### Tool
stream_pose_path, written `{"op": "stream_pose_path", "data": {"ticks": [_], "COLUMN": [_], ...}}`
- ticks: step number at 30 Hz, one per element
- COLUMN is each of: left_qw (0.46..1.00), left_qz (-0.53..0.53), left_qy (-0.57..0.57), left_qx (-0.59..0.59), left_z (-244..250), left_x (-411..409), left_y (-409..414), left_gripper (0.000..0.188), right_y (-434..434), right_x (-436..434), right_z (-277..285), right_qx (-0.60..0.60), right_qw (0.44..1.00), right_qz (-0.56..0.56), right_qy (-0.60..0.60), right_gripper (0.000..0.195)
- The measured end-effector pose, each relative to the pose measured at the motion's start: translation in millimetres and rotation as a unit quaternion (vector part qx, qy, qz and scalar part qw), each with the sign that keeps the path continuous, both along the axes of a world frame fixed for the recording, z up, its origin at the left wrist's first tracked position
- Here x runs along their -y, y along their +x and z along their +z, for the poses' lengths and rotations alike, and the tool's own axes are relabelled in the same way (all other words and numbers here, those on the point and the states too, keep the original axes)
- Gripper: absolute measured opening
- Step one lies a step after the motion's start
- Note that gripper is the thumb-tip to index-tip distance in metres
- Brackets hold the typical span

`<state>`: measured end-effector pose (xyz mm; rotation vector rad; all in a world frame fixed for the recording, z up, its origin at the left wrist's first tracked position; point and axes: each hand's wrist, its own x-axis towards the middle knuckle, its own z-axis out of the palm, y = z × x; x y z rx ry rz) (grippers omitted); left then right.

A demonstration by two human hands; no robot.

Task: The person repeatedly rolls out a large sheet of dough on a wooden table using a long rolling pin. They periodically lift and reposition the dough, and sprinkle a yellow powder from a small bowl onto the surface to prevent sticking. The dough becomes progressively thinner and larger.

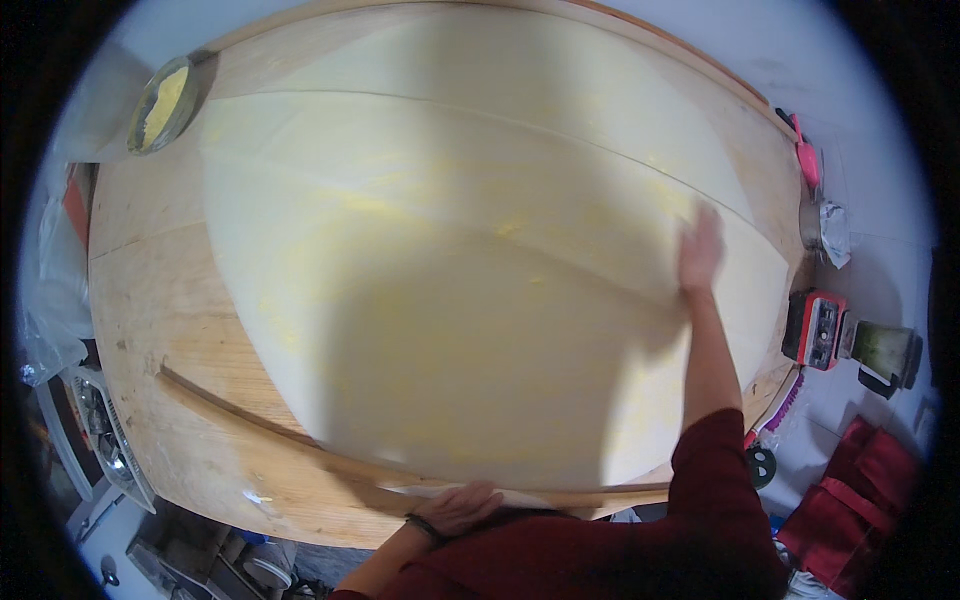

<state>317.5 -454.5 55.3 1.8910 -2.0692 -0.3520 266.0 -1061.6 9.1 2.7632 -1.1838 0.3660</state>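
Observation:
A very large thin sheet of dough (465, 360), dusted with yellow flour, covers most of the wooden board (187, 300), with a folded edge crossing its far part. My right hand (701, 247), slightly blurred, is over the right side of the sheet, its fingers pointing away from me; it holds nothing. My left hand (463, 506) lies at the near edge, beside a long wooden rolling pin (247, 426) that runs along that edge. Some dough hangs over the pin by this hand. Whether its fingers grip anything is unclear.
A bowl of yellow flour (165, 109) stands at the far left. Along the right edge are a pink scoop (807, 161), a red and black blender (823, 330) and a purple-bristled brush (786, 405). A white plastic basket (120, 442) is at the left, below the board.

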Motion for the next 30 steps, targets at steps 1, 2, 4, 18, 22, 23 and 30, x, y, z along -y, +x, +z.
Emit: {"op": "stream_pose_path", "data": {"ticks": [1, 2, 4, 18, 22, 23, 30], "left_qw": [1.000, 1.000, 0.999, 0.996, 0.996, 0.996, 0.997], "left_qz": [0.009, 0.010, 0.034, 0.086, 0.091, 0.090, 0.079], "left_qy": [0.009, 0.014, 0.011, 0.000, -0.005, -0.014, -0.008], "left_qx": [-0.005, -0.014, -0.002, 0.016, 0.019, 0.018, -0.012], "left_z": [1, 4, 4, 1, 3, 3, 11], "left_x": [-1, -1, -2, 10, 14, 16, 19], "left_y": [-1, 0, -6, -16, -18, -18, -8], "left_gripper": [0.045, 0.045, 0.044, 0.033, 0.035, 0.035, 0.032], "right_y": [-62, -141, -173, 173, 60, 7, -328], "right_x": [20, 38, 23, -274, -178, -152, -78], "right_z": [-1, -13, -12, 24, 34, 20, -8], "right_qx": [-0.015, -0.040, -0.061, 0.091, 0.069, 0.054, 0.007], "right_qw": [0.993, 0.979, 0.930, 0.901, 0.956, 0.981, 0.960], "right_qz": [-0.112, -0.197, -0.363, 0.322, 0.184, 0.123, -0.280], "right_qy": [0.015, -0.026, 0.010, 0.278, 0.216, 0.140, -0.002], "right_gripper": [0.056, 0.057, 0.061, 0.057, 0.047, 0.051, 0.058]}}
